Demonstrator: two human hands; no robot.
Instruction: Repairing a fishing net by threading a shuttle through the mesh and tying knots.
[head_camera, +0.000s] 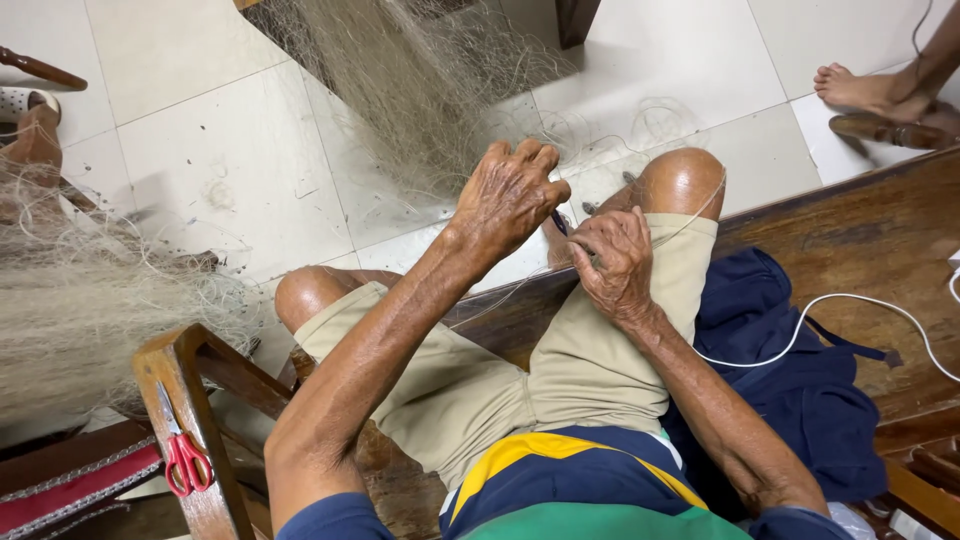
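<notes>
Left grip (508, 195) curled around fishing net (420, 90) strands above my knees; right grip (617, 262) pinching thin line, dark netting needle (558, 222) between both.

net (420, 90) ahead of both hands, scissors (180, 455) left, cable (830, 310) right

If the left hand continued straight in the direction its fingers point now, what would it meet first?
The left hand points away from the body, toward the top of the picture. It would probably first meet the pale fishing net hanging just beyond its fingers, then the tiled floor. Depth is unclear.
</notes>
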